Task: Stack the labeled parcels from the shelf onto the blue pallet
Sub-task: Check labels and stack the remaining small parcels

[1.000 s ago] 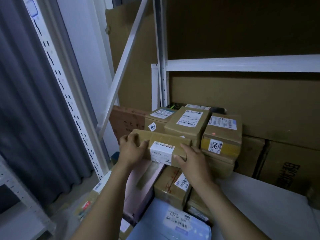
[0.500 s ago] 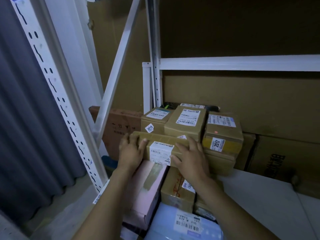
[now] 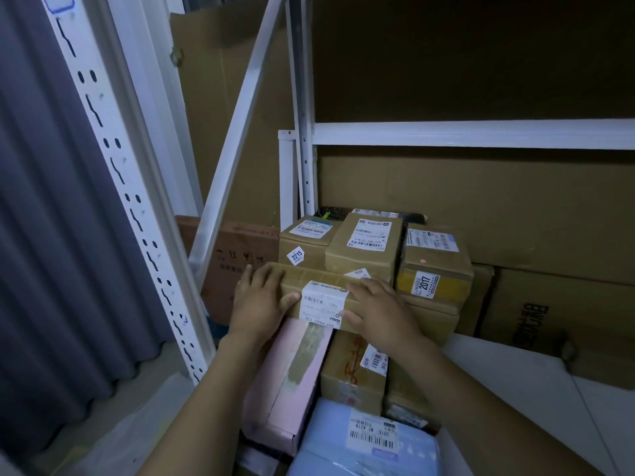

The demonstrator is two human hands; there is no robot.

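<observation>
A long brown parcel (image 3: 319,285) with a white label lies across the front of a stack of labelled cardboard parcels. My left hand (image 3: 259,304) holds its left end, thumb on the front face and fingers over the top. My right hand (image 3: 378,312) grips its right part, fingers over the top edge and thumb on the front. Behind it stand a parcel marked 2215 (image 3: 304,240), a taller brown parcel (image 3: 367,247) and a parcel marked 2017 (image 3: 436,266). Below lie a pink box (image 3: 292,383), a brown parcel (image 3: 350,372) and a light blue parcel (image 3: 367,441). No blue pallet is visible.
White shelf uprights (image 3: 113,173) and a diagonal brace (image 3: 237,132) stand to the left of the stack. A white crossbeam (image 3: 474,134) runs above. Large cardboard sheets (image 3: 481,201) line the back. A grey curtain (image 3: 37,235) hangs at far left. Flat cartons (image 3: 556,310) lean at right.
Both hands have carried the long parcel forward and set it against the stack. My right hand has shifted from its end onto its top and front.
</observation>
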